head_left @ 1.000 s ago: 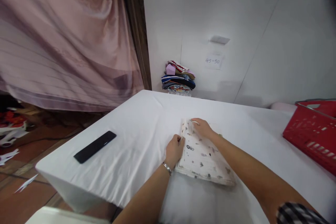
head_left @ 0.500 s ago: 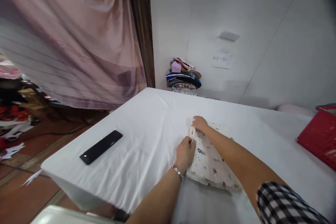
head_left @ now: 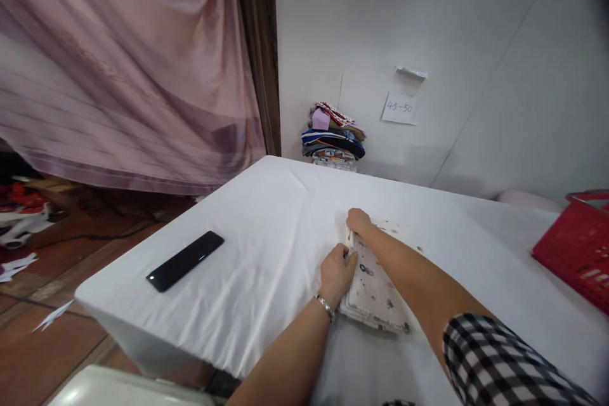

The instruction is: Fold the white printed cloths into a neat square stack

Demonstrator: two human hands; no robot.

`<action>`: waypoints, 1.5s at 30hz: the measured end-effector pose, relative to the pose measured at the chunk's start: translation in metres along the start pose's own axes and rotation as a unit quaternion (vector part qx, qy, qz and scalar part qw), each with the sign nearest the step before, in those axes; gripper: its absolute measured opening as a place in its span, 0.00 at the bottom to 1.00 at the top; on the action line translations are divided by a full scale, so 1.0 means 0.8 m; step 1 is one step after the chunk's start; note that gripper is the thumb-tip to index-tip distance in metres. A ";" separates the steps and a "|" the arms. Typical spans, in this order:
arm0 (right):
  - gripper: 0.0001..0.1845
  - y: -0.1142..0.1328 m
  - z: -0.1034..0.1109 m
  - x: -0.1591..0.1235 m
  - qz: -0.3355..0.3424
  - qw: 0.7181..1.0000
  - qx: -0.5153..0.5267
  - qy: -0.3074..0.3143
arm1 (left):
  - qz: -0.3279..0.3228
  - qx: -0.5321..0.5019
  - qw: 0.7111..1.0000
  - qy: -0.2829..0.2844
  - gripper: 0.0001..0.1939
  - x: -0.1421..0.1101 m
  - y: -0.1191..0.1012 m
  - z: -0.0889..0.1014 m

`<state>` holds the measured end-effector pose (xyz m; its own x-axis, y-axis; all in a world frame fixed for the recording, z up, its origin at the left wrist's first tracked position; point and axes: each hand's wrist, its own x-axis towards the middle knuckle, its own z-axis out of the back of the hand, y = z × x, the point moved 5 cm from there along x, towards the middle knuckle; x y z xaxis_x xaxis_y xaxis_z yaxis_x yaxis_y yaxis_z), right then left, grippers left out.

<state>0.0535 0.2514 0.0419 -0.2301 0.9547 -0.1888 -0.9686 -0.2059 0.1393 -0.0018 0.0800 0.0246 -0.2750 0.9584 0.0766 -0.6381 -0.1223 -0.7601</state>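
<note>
On the white-covered table lies a folded white cloth (head_left: 373, 295) printed with small dark figures, several layers thick at its near edge. My left hand (head_left: 335, 271), with a silver bracelet at the wrist, pinches the cloth's left edge between thumb and fingers. Farther up that same edge, my right hand (head_left: 358, 221) is closed over the far left corner, its fingertips mostly hidden. The right forearm crosses above the cloth and covers part of its right side.
A black phone-like slab (head_left: 185, 260) lies on the left of the table (head_left: 266, 203). At the right edge stands a red basket (head_left: 578, 247). Folded clothes (head_left: 333, 136) are stacked against the wall behind. A pink curtain (head_left: 157, 76) hangs at the left.
The cloth's right side reaches less far to the right than before. My right hand and forearm have shifted slightly left. My left hand stays on the left edge. The view has moved a little.
</note>
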 end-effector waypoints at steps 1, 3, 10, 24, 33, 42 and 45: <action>0.18 0.000 0.000 0.001 0.006 1.000 0.005 0.000 | 0.000 0.003 1.000 0.002 0.10 0.000 0.000 0.000; 0.22 -0.003 0.003 -0.001 0.025 0.999 0.019 -0.005 | -0.002 0.008 1.000 0.006 0.09 0.000 0.000 0.000; 0.24 -0.048 0.008 -0.047 0.061 0.994 0.051 -0.072 | 0.006 0.020 1.000 0.013 0.08 0.001 -0.002 0.000; 0.20 -0.037 -0.009 -0.101 0.143 0.987 0.039 -0.062 | -0.012 -0.017 1.000 -0.004 0.08 0.003 0.002 0.003; 0.26 -0.047 -0.040 -0.211 0.223 0.968 0.110 -0.022 | -0.013 -0.026 1.000 -0.008 0.08 0.007 0.005 0.000; 0.26 -0.046 -0.038 -0.273 0.253 0.962 0.094 -0.042 | -0.019 -0.063 0.998 -0.005 0.08 0.008 0.007 0.002; 0.25 -0.051 -0.039 -0.301 0.266 0.960 0.084 -0.031 | -0.021 -0.062 0.998 -0.001 0.08 0.008 0.008 0.001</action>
<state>0.1458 0.0231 0.0514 -0.6765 0.7364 0.0095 -0.6857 -0.6345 0.3567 -0.0079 0.0849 0.0207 -0.2523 0.9613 0.1110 -0.5548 -0.0497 -0.8305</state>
